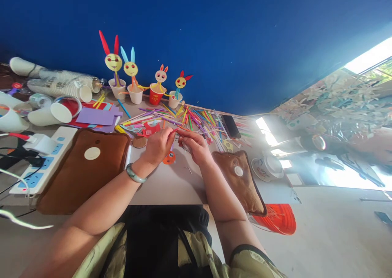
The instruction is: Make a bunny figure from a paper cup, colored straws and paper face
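Observation:
My left hand point(157, 146) is closed in a pinch on a thin red stick point(175, 130) at the middle of the table. Right beside it, my right hand point(196, 146) is closed on a small metal thing, perhaps scissors, mostly hidden. An orange paper round point(169, 159) lies under my hands. Just beyond them a heap of coloured sticks point(196, 121) spreads over the table. A red paper cut-out point(149, 130) lies left of my left hand. A pale bangle point(135, 174) circles my left wrist.
Several paper-cup rabbit figures point(131, 80) stand along the blue wall. Stacked paper cups point(61, 88) and coloured paper sheets point(96, 116) lie at the left, with a power strip point(43, 161). Brown pads point(81, 170) point(240, 180) flank my arms. A phone point(231, 126) lies among the sticks.

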`<control>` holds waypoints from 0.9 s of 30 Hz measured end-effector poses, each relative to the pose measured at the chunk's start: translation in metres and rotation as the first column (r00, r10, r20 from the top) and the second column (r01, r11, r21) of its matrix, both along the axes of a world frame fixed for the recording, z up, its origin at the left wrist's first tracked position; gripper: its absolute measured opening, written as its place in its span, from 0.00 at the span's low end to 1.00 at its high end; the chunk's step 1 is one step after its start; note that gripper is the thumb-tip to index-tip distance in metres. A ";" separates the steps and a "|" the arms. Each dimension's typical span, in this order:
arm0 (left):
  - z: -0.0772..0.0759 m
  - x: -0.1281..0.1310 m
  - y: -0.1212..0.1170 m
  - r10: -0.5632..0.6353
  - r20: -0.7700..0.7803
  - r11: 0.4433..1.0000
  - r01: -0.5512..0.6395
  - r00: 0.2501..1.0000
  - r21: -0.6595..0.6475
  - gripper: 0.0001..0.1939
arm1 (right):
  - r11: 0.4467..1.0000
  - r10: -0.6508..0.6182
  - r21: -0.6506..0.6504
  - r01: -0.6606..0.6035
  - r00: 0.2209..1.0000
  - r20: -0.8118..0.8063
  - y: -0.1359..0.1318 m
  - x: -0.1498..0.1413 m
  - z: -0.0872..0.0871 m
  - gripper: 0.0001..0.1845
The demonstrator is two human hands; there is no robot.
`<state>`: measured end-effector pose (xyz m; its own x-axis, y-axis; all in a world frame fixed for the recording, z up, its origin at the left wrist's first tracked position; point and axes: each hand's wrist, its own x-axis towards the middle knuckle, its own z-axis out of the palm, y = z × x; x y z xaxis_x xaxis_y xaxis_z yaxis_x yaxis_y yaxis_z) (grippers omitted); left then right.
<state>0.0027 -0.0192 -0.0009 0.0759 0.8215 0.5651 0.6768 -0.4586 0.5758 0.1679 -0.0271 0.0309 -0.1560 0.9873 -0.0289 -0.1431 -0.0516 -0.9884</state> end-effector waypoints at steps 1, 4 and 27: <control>-0.001 0.000 0.000 0.010 -0.033 1.000 -0.009 0.999 0.025 0.19 | 1.000 -0.004 0.000 0.004 1.000 0.001 0.000 0.000 0.000 0.13; -0.001 0.000 -0.001 0.018 -0.089 0.995 -0.010 0.996 0.096 0.21 | 1.000 -0.009 -0.003 0.009 1.000 0.004 -0.001 -0.001 0.000 0.14; -0.010 0.013 -0.009 -0.068 -0.373 0.995 0.090 0.925 0.042 0.29 | 0.987 -0.150 -0.070 0.144 0.985 -0.089 0.003 -0.002 -0.001 0.13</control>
